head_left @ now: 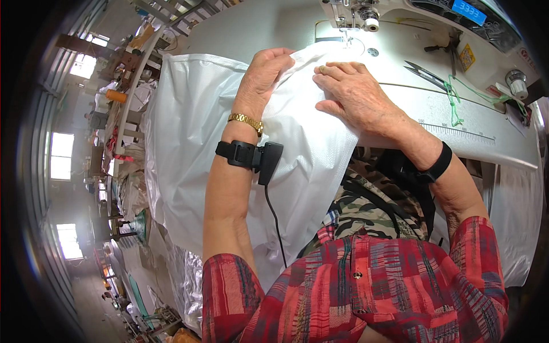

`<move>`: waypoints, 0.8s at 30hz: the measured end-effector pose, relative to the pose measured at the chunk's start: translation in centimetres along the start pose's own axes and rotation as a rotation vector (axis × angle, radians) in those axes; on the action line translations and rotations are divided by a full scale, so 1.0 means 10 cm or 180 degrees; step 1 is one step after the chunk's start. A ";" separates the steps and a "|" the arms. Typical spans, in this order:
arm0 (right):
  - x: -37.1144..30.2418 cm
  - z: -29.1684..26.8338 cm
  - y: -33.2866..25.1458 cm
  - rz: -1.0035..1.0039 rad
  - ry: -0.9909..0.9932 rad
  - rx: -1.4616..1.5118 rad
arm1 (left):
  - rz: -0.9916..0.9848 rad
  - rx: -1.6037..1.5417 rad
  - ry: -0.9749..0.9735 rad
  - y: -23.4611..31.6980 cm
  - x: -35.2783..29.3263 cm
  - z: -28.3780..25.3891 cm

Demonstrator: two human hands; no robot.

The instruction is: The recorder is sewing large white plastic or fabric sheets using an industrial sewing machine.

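A large white, slightly glossy sheet of fabric (pixel 200 114) spreads over the sewing table and hangs down over my lap. My left hand (pixel 266 71) is closed on its folded far edge, thumb and fingers pinching the cloth left of the needle. Flat on the cloth lies my right hand (pixel 354 94), its fingers stretched out toward the machine. Just beyond both hands stands the sewing machine (pixel 366 17), with its lit presser foot and needle (pixel 346 39) by the fabric's far corner.
Dark pointed scissors (pixel 426 75) with a green cord (pixel 456 108) lie on the table to the right. A ruler scale (pixel 457 130) runs along the table's front edge. An orange thread cone (pixel 116 96) stands among cluttered things at the left. A black cable (pixel 273 211) hangs from my left wrist device.
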State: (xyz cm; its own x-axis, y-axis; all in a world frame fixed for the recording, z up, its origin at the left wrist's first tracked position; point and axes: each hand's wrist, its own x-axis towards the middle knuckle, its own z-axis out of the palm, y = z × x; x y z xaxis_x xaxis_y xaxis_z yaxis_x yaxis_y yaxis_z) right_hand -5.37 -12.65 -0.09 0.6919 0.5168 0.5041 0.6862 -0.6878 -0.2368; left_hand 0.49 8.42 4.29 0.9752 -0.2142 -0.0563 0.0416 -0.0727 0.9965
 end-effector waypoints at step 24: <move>0.00 0.00 -0.01 0.0009 0.0003 -0.0120 | 0.0186 0.0195 -0.0294 -0.12 0.06 -0.19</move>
State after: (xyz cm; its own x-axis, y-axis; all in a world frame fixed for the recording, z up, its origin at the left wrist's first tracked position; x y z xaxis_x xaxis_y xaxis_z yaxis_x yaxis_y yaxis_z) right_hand -5.49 -12.62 -0.05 0.6937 0.5144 0.5042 0.6753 -0.7080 -0.2068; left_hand 1.43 10.23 3.20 0.9512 -0.3085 -0.0064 -0.0310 -0.1162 0.9927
